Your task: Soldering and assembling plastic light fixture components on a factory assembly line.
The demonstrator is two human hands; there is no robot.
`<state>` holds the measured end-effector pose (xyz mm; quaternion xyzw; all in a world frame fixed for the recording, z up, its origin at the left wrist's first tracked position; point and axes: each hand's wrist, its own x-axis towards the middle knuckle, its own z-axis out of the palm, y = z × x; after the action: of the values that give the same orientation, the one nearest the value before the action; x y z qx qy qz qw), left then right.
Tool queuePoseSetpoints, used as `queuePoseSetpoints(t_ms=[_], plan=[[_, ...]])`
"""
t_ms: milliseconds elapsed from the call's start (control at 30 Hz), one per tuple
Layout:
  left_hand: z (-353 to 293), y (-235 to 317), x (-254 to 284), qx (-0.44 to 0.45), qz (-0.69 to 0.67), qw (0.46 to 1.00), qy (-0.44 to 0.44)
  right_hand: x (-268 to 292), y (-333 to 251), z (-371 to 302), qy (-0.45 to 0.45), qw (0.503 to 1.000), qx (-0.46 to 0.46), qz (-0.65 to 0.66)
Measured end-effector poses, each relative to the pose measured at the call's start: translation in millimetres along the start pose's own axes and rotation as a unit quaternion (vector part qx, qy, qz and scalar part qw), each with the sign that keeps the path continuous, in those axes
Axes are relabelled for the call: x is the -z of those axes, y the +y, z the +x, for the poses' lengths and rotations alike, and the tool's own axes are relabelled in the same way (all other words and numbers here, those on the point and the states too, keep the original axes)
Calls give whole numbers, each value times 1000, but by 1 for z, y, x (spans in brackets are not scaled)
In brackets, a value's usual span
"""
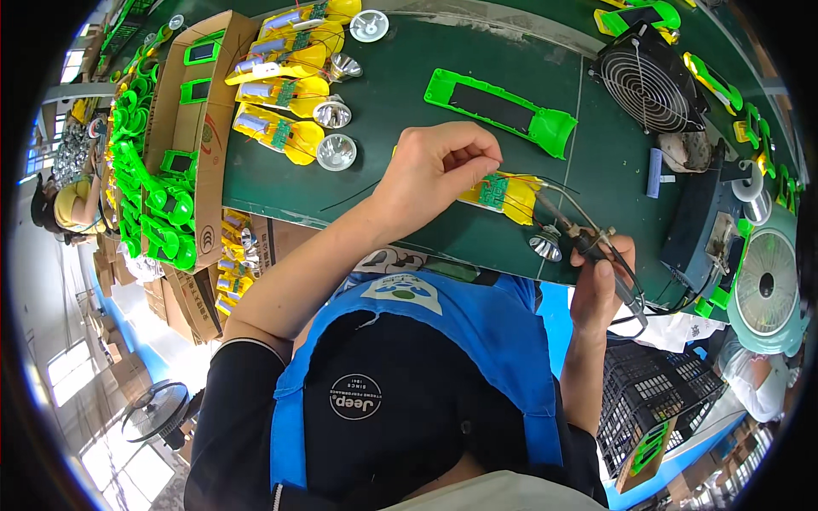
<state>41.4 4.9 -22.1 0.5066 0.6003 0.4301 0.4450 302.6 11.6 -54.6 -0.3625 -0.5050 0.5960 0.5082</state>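
Observation:
My right hand (603, 285) grips a soldering iron (620, 281) by its dark handle. A thin curved metal tube runs beside the iron, and the tip points at a yellow lamp housing (520, 200) on the green bench. On that housing sits a small green circuit board (492, 192), with thin wires at its right end and a silver reflector (545, 246) below. Over the housing's left part, my left hand (443, 170) is closed in a pinch at the board's upper edge. What its fingertips hold is too small to make out. Behind lies a green casing (503, 111).
Several yellow lamp units (277, 132) with reflectors line the bench's left. Beside them stands a cardboard box (209, 162), with green casings heaped at its left. A black-grilled fan (643, 81), a blue battery cell (654, 173) and a dark soldering station (703, 226) stand right.

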Motion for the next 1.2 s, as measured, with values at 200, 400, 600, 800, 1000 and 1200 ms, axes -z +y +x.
queuePoseSetpoints(t_ms=[200,400,600,800,1000,1200], plan=[[-13,-8,0,-298,265,917,-14,-16,0,-5,-1,995,-34,-97],[-14,13,-5,-181,363,913,-43,-18,1,-4,-17,987,-20,-161],[-12,14,-4,-168,370,912,-52,-20,-3,-2,-34,983,-10,-181],[-12,13,-6,-167,371,912,-52,-16,1,-1,-62,974,38,-214],[-12,14,-7,-173,392,902,-51,-12,1,3,-87,972,51,-211],[-12,14,-8,-166,384,907,-50,-14,-3,-1,4,991,-9,-136]])
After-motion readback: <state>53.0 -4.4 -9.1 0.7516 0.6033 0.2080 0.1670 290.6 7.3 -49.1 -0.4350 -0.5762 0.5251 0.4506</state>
